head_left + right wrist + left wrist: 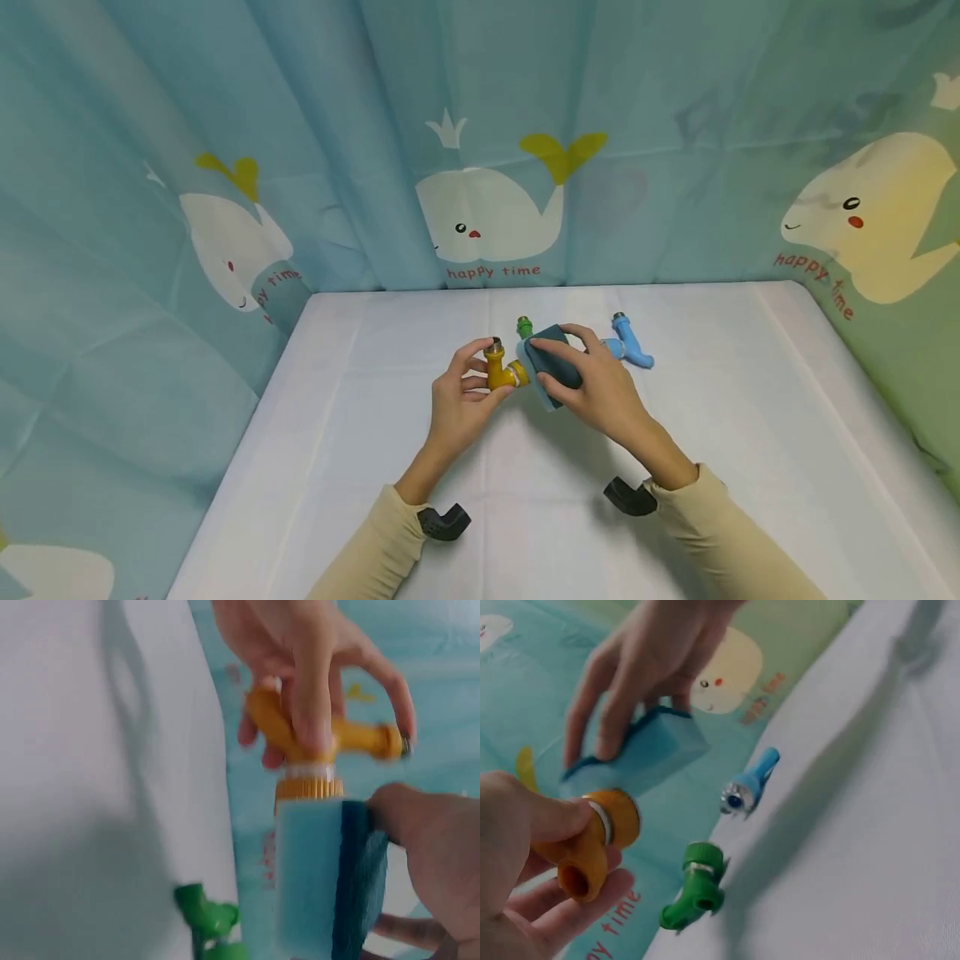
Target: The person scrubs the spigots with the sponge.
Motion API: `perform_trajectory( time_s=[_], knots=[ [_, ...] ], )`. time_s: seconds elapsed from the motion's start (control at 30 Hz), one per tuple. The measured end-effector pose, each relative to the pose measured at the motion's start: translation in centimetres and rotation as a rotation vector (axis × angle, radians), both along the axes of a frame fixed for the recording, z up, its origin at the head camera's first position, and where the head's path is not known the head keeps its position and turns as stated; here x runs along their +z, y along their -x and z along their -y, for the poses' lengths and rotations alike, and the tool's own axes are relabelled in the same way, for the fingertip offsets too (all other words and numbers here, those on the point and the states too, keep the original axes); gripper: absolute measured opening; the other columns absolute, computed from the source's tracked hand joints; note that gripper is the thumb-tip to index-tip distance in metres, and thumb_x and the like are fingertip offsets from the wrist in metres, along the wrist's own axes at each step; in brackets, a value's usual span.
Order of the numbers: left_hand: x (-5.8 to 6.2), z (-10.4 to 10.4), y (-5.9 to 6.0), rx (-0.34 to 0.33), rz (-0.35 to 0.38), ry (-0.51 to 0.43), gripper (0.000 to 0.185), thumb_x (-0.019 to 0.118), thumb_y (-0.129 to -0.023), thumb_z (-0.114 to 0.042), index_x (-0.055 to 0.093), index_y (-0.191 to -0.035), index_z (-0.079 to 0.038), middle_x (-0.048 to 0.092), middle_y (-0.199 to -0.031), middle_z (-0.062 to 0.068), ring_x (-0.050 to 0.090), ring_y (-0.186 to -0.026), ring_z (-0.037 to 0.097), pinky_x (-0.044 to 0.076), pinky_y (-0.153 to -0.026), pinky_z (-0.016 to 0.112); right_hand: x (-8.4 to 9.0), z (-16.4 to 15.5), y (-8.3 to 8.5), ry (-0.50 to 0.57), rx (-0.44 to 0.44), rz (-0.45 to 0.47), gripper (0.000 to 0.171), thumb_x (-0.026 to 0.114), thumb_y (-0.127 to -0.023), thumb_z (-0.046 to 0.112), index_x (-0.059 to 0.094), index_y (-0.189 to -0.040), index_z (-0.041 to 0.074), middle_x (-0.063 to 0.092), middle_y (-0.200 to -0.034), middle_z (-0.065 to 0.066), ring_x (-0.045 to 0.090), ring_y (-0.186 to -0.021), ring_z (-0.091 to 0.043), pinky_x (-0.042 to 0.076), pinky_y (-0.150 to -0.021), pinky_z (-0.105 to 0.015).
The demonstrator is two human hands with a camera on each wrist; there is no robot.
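My left hand (457,404) grips a yellow plastic tap (497,371) with a threaded metal end, thumb and fingers round its body. A two-layer sponge (307,870), light blue foam with a dark teal scouring pad, is pinched in my right hand (603,392). The foam side faces the tap's ribbed collar (309,787). They look very close, but I cannot tell whether they touch. Both things are held above the table. Behind the sponge lies a green tap (697,889), partly hidden in the head view. A blue tap (633,346) lies to the right, beyond my right hand.
A white cloth covers the table (375,467). A blue-green curtain (337,167) with printed whales hangs along its back and sides. Black curved pieces (445,523) sit at both wrists, by the sleeves.
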State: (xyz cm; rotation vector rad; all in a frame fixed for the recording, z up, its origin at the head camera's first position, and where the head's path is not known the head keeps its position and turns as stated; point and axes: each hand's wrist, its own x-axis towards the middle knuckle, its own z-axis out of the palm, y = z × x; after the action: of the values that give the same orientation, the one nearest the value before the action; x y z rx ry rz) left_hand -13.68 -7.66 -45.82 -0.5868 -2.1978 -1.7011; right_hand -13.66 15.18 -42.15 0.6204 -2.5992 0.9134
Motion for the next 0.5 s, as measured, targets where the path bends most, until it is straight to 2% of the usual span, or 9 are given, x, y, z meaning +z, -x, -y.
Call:
perform_trajectory(
  time_s=[0.07,0.17,0.23,0.33,0.43,0.5],
  knots=[
    [0.1,0.0,0.0,-0.068,0.103,-0.064,0.077,0.083,-0.084,0.003,0.043,-0.146,-0.017,0.062,-0.105,0.019,0.075,-0.082,0.029,0.063,-0.067,0.037,-0.2,-0.7,0.2,0.009,-0.044,0.019,0.046,0.08,-0.091,0.026,0.069,-0.135,0.021,0.051,-0.144,-0.023,0.067,-0.094,-0.04,0.059,-0.07,-0.051],
    [0.2,0.1,0.3,-0.18,0.279,-0.216,0.077,0.073,-0.092,0.005,0.028,-0.15,-0.018,0.06,-0.116,0.023,0.073,-0.085,0.031,0.063,-0.07,0.039,-0.2,-1.7,0.2,0.054,-0.082,0.044,0.046,0.08,-0.09,0.024,0.07,-0.134,0.02,0.05,-0.144,-0.023,0.064,-0.108,-0.044,0.057,-0.082,-0.06],
    [0.2,0.3,0.5,-0.24,0.37,-0.31,0.075,0.065,-0.098,0.005,0.019,-0.151,-0.019,0.06,-0.125,0.026,0.07,-0.087,0.029,0.063,-0.072,0.038,0.0,-2.1,0.2,0.074,-0.09,0.049,0.046,0.08,-0.09,0.025,0.069,-0.135,0.02,0.05,-0.145,-0.023,0.061,-0.116,-0.045,0.055,-0.086,-0.063],
    [0.1,0.4,0.7,-0.3,0.439,-0.383,0.07,0.055,-0.104,0.002,0.009,-0.152,-0.021,0.056,-0.139,0.029,0.065,-0.086,0.024,0.058,-0.072,0.029,0.1,-2.5,0.2,0.092,-0.092,0.048,0.046,0.08,-0.09,0.024,0.069,-0.135,0.02,0.05,-0.145,-0.022,0.058,-0.12,-0.046,0.053,-0.087,-0.065],
    [0.0,0.4,0.7,-0.326,0.484,-0.439,0.079,0.05,-0.106,0.002,0.0,-0.157,-0.029,0.049,-0.149,0.029,0.063,-0.086,0.02,0.054,-0.07,0.024,0.0,-2.8,0.2,0.099,-0.088,0.047,0.045,0.08,-0.09,0.023,0.07,-0.134,0.019,0.051,-0.144,-0.023,0.058,-0.12,-0.047,0.053,-0.086,-0.066],
    [-0.1,0.4,0.6,-0.333,0.527,-0.48,0.077,0.05,-0.107,-0.001,0.002,-0.161,-0.031,0.047,-0.152,0.027,0.061,-0.087,0.02,0.053,-0.071,0.023,-0.2,-3.0,0.1,0.103,-0.087,0.048,0.045,0.08,-0.09,0.022,0.07,-0.134,0.018,0.051,-0.144,-0.024,0.058,-0.121,-0.048,0.052,-0.086,-0.066]
  ],
)
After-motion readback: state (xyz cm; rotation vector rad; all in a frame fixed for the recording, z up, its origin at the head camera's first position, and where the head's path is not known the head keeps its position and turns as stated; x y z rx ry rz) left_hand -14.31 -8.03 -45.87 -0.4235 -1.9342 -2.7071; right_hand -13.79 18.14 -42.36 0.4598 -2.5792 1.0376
